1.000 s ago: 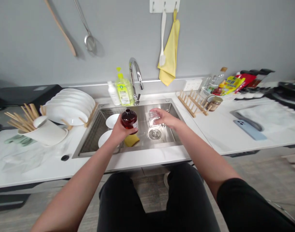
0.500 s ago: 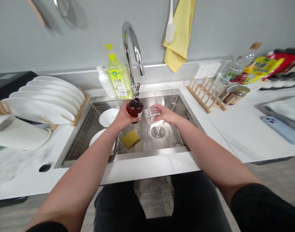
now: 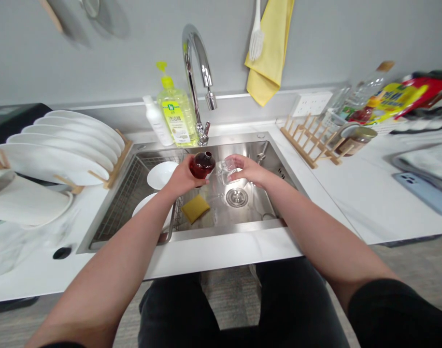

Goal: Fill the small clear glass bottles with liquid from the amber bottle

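My left hand (image 3: 182, 179) is wrapped round a dark reddish-brown bottle (image 3: 202, 166) with an uncapped neck. The bottle leans a little to the right, its mouth towards the other hand. Between the fingers of my right hand (image 3: 248, 170) is a small clear cup (image 3: 224, 167), close beside the bottle; whether they touch I cannot tell. Both are held over the sink (image 3: 255, 200), under the faucet (image 3: 195, 53). A yellow sponge (image 3: 195, 209) lies in the basin below my left hand. The cup's contents cannot be made out.
White bowls (image 3: 162, 175) sit in a wire rack in the sink's left side. A dish soap bottle (image 3: 176, 118) and a white bottle (image 3: 157, 122) stand behind. Plates (image 3: 54, 162) and a white pitcher (image 3: 28, 200) are left; a wooden rack (image 3: 309, 142), jar (image 3: 358, 141) and phone (image 3: 420, 191) are right.
The bottle in my left hand has tipped further to the right, towards the clear cup. My right hand holds the cup in nearly the same place. The view has shifted slightly.
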A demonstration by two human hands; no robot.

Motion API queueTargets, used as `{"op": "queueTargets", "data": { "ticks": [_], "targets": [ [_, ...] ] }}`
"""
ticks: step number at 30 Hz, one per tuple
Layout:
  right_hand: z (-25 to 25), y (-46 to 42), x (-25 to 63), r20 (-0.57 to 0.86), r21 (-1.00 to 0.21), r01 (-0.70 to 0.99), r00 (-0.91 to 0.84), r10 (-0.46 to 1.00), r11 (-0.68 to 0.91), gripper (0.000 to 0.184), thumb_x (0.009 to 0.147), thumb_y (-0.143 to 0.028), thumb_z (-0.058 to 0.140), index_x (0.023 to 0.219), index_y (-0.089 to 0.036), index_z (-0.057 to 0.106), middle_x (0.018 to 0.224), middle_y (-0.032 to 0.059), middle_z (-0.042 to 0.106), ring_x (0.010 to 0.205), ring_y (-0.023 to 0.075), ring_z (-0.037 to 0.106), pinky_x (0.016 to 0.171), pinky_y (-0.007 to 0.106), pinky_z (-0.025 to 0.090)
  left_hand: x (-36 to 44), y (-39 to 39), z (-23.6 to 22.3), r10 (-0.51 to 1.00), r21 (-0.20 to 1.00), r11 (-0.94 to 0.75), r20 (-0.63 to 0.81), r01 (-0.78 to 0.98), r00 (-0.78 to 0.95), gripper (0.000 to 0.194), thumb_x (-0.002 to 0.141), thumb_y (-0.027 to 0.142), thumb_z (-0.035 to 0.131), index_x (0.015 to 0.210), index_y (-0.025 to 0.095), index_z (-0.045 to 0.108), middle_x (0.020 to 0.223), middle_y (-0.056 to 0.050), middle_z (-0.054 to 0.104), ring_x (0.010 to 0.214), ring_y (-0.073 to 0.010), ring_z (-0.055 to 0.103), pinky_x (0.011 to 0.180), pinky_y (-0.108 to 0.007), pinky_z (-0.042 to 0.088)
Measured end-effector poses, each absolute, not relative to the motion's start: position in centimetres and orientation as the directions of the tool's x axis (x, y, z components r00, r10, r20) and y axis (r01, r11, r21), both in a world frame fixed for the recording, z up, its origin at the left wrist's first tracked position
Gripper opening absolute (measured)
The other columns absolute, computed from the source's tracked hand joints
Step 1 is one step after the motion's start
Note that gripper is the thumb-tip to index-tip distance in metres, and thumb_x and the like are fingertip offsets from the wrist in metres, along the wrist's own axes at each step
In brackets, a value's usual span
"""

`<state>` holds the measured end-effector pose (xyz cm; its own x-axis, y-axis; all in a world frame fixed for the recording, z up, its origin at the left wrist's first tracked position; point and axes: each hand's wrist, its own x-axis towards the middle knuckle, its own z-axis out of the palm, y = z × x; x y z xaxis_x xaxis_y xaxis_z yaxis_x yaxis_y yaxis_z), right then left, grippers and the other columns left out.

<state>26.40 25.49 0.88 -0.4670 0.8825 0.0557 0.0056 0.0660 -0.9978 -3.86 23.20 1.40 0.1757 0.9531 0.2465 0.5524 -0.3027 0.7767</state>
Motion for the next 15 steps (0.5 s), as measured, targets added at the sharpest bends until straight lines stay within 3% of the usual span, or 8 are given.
{"op": "queueTargets", "data": {
  "ticks": [15],
  "targets": [
    [0.72, 26.1, 27.07, 0.065, -0.992, 0.058, -0.53, 0.845, 0.113, 0.065, 0.061, -0.021, 0.105, 0.118, -0.026, 0.074, 0.111, 0.0034, 0.075, 0.111, 0.0297, 0.071, 0.113, 0.054, 0.061, -3.61, 22.56, 1.65, 0.935, 0.611, -0.348, 0.283, 0.711, 0.214, 0.088, 0.067, 0.043, 0.102, 0.145, 0.026, 0.065, 0.132, -0.011, 0.082, 0.115, -0.0405, 0.081, 0.104, -0.051, 0.062]
  ]
}}
